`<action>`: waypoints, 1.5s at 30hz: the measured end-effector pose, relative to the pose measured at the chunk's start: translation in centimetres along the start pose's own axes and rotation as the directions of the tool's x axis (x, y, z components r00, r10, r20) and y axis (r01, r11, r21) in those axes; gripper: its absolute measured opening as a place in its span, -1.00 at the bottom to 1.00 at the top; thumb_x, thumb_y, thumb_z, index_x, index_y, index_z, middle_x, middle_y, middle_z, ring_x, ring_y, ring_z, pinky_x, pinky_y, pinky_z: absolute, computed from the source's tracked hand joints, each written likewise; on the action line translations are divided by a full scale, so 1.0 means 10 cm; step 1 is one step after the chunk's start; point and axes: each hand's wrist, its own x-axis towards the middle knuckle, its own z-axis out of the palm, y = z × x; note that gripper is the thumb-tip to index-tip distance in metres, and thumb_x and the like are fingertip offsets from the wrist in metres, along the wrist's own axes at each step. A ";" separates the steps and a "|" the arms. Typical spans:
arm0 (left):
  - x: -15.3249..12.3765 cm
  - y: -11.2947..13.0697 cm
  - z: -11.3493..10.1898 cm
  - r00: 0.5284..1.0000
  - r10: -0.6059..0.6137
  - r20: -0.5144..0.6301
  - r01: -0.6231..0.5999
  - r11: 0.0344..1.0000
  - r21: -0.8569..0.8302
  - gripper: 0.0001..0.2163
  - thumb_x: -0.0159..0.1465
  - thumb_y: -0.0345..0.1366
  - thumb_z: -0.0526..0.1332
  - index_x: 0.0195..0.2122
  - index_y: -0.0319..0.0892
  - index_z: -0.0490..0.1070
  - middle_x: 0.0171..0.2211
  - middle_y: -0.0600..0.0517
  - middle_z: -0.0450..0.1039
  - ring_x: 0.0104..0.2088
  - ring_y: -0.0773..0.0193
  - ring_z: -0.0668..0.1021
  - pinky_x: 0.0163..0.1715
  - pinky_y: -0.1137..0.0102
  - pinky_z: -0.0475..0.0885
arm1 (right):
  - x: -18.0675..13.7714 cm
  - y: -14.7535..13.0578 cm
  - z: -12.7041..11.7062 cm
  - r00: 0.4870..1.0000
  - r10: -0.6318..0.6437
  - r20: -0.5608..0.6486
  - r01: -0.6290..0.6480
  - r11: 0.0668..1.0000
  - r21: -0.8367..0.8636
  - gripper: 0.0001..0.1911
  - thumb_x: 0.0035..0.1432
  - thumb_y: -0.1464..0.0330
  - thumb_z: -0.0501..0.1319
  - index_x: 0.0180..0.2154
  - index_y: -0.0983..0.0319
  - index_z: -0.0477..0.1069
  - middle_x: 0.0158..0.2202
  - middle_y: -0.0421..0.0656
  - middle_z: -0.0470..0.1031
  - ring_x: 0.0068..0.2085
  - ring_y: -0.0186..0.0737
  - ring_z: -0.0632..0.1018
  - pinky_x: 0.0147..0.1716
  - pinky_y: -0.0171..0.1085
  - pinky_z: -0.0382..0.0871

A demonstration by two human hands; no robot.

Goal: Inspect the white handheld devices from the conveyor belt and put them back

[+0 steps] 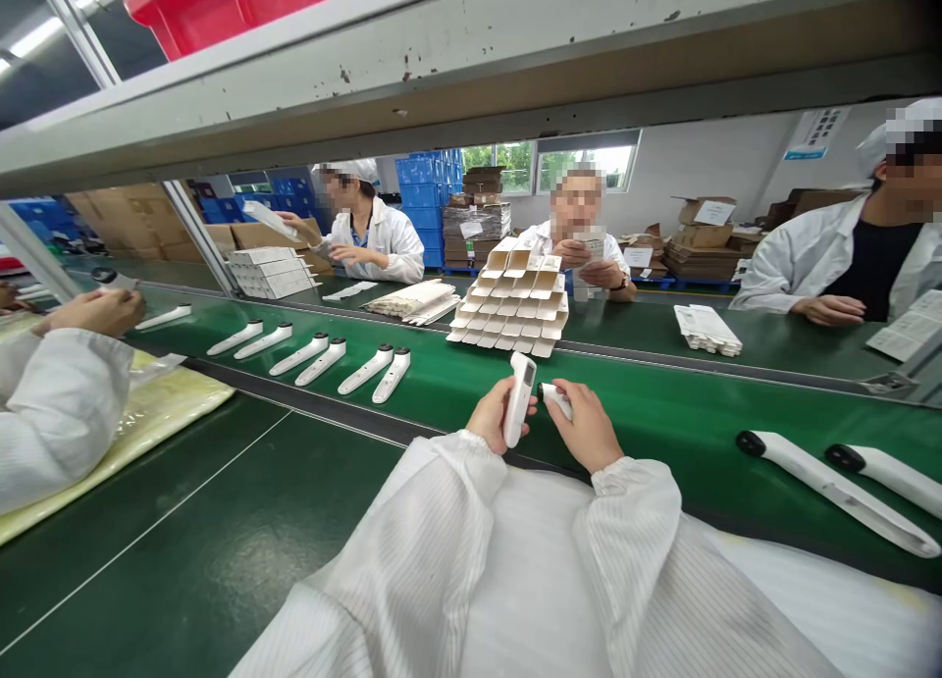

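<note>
White thermometer [519,399], green conveyor belt [684,423]

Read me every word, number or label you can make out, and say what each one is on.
No text is readable anywhere.
White handheld device in the left hand: its display is too small to read.
White part in the right hand: no text shows.
Wall sign: too blurred.
Carton label: too blurred.
Printed sheet: too small.

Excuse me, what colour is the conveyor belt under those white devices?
The conveyor belt is green, clearest in the head view.

Row of devices [322,362] on conveyor belt [648,403]
</note>
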 end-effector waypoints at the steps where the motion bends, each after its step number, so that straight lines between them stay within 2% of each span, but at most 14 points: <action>1: -0.01 -0.02 0.02 1.000 0.017 -0.001 -0.017 1.000 -0.021 -0.80 0.22 -0.20 0.14 -0.26 -0.24 0.38 -0.49 0.04 0.39 -0.54 0.39 0.44 -0.66 0.53 0.22 | -0.01 -0.05 0.00 1.000 -0.006 0.029 0.003 0.995 0.102 -0.66 0.09 0.21 0.11 -0.12 0.20 0.39 -0.11 -0.02 0.42 -0.13 -0.07 0.45 -0.11 -0.10 0.31; 4: -0.03 -0.06 0.06 0.994 0.097 0.043 -0.092 0.991 -0.099 -0.87 0.16 -0.39 0.18 -0.24 -0.19 0.36 -0.50 0.09 0.39 -0.50 0.40 0.45 -0.53 0.52 0.31 | -0.02 -0.16 0.03 0.983 0.055 0.176 -0.130 0.884 0.450 -0.60 -0.01 0.11 0.20 -0.17 0.20 0.40 -0.18 -0.08 0.45 -0.28 -0.16 0.49 -0.26 -0.17 0.39; 7: -0.02 -0.07 0.06 0.994 0.095 0.046 -0.088 0.987 -0.131 -0.86 0.22 -0.28 0.12 -0.25 -0.20 0.35 -0.47 0.05 0.41 -0.48 0.36 0.46 -0.46 0.45 0.35 | -0.03 -0.20 0.04 0.946 0.125 0.300 -0.299 0.693 0.656 -0.59 -0.05 0.08 0.24 -0.22 0.21 0.42 -0.26 -0.13 0.49 -0.25 -0.15 0.49 -0.28 -0.19 0.41; 11: 0.03 -0.04 0.00 0.993 0.092 -0.077 -0.101 0.988 -0.121 -0.71 0.27 -0.11 0.04 -0.30 -0.23 0.38 -0.52 0.07 0.36 -0.54 0.40 0.41 -0.50 0.46 0.28 | -0.05 -0.20 0.00 0.910 0.154 0.385 -0.402 0.552 0.730 -0.60 -0.06 0.05 0.26 -0.29 0.21 0.44 -0.28 -0.14 0.52 -0.20 -0.15 0.50 -0.30 -0.25 0.40; 17: 0.12 -0.01 -0.12 0.971 0.146 -0.189 -0.160 0.985 -0.058 -0.68 0.28 -0.12 0.01 -0.36 -0.26 0.41 -0.53 0.08 0.34 -0.61 0.45 0.37 -0.59 0.50 0.14 | -0.06 -0.20 0.00 0.866 0.208 0.455 -0.496 0.483 0.722 -0.67 0.01 0.08 0.21 -0.29 0.17 0.41 -0.27 -0.14 0.55 -0.29 -0.17 0.53 -0.38 -0.26 0.38; 20: 0.14 -0.01 -0.15 0.964 0.162 -0.209 -0.173 0.984 -0.033 -0.70 0.26 -0.13 0.04 -0.36 -0.25 0.41 -0.53 0.07 0.35 -0.61 0.46 0.36 -0.60 0.51 0.11 | -0.04 -0.18 0.02 0.849 0.261 0.459 -0.521 0.556 0.648 -0.69 0.07 0.08 0.13 -0.32 0.19 0.38 -0.30 -0.12 0.54 -0.38 -0.19 0.53 -0.43 -0.25 0.35; 25: 0.14 -0.02 -0.14 0.955 0.201 -0.219 -0.188 0.979 0.078 -0.78 0.20 -0.19 0.12 -0.38 -0.26 0.41 -0.53 0.08 0.35 -0.62 0.49 0.34 -0.63 0.53 0.07 | 0.00 0.00 0.08 0.913 0.317 0.257 -0.366 0.914 0.173 -0.77 0.04 0.27 0.15 -0.24 0.20 0.37 -0.28 -0.11 0.51 -0.27 -0.14 0.51 -0.24 -0.19 0.32; 30: 0.13 -0.04 -0.13 0.951 0.219 -0.218 -0.190 0.970 0.150 -0.81 0.21 -0.24 0.10 -0.37 -0.26 0.40 -0.50 0.08 0.34 -0.61 0.51 0.34 -0.64 0.54 0.07 | -0.01 0.11 0.13 0.990 0.095 0.109 -0.083 0.991 -0.109 -0.62 0.03 0.42 0.09 -0.05 0.24 0.34 -0.04 0.01 0.40 -0.08 -0.08 0.46 -0.04 -0.11 0.27; 34: 0.18 -0.01 -0.18 0.947 0.264 -0.184 -0.217 0.946 0.241 -0.83 0.19 -0.25 0.10 -0.33 -0.24 0.40 -0.45 0.05 0.37 -0.59 0.49 0.35 -0.63 0.54 0.10 | -0.06 -0.01 0.10 0.986 -0.162 -0.037 0.154 0.974 -0.164 -0.64 0.07 0.42 0.05 -0.06 0.23 0.36 -0.04 0.00 0.40 -0.01 -0.02 0.39 0.01 -0.06 0.25; 37: 0.21 0.11 -0.34 0.884 0.439 -0.162 -0.288 0.783 0.551 -0.83 0.18 -0.28 0.10 -0.27 -0.21 0.41 -0.35 -0.03 0.44 -0.44 0.35 0.46 -0.49 0.46 0.27 | -0.10 -0.14 0.07 0.974 -0.226 -0.014 0.224 0.969 -0.102 -0.71 0.13 0.39 0.01 -0.13 0.19 0.39 -0.13 -0.07 0.45 -0.16 -0.11 0.46 -0.13 -0.14 0.34; 39: 0.20 0.23 -0.49 0.770 0.627 -0.118 -0.277 0.495 0.823 -0.79 0.16 -0.32 0.13 -0.18 -0.21 0.41 -0.21 -0.12 0.44 -0.19 0.16 0.49 -0.24 0.33 0.34 | -0.12 -0.19 0.05 0.972 -0.222 0.073 0.225 0.973 -0.041 -0.73 0.17 0.37 -0.01 -0.16 0.16 0.40 -0.22 -0.12 0.48 -0.31 -0.21 0.48 -0.25 -0.20 0.36; 41: 0.20 0.34 -0.65 0.666 0.740 -0.090 -0.122 0.228 0.966 -0.68 0.13 -0.38 0.18 -0.06 -0.24 0.36 -0.04 -0.23 0.37 0.04 -0.04 0.37 -0.03 0.18 0.25 | -0.15 -0.22 0.05 0.959 -0.221 0.176 0.227 0.974 -0.012 -0.74 0.18 0.36 -0.02 -0.19 0.15 0.41 -0.27 -0.17 0.49 -0.38 -0.25 0.47 -0.31 -0.23 0.35; 43: 0.20 0.42 -0.79 0.658 0.736 -0.159 0.058 0.161 0.985 -0.60 0.09 -0.46 0.19 0.00 -0.28 0.32 0.05 -0.32 0.29 0.13 -0.16 0.26 0.04 0.06 0.15 | -0.16 -0.23 0.05 0.941 -0.230 0.250 0.238 0.971 -0.003 -0.75 0.18 0.35 -0.01 -0.22 0.14 0.42 -0.30 -0.19 0.50 -0.38 -0.26 0.47 -0.31 -0.24 0.34; 45: 0.22 0.45 -0.86 0.713 0.652 -0.256 0.094 0.273 0.957 -0.59 0.05 -0.53 0.18 -0.02 -0.30 0.32 0.04 -0.34 0.29 0.16 -0.20 0.22 0.06 0.04 0.12 | -0.17 -0.22 0.06 0.930 -0.234 0.282 0.242 0.970 0.008 -0.75 0.19 0.33 -0.01 -0.23 0.13 0.43 -0.31 -0.20 0.51 -0.38 -0.26 0.47 -0.33 -0.24 0.33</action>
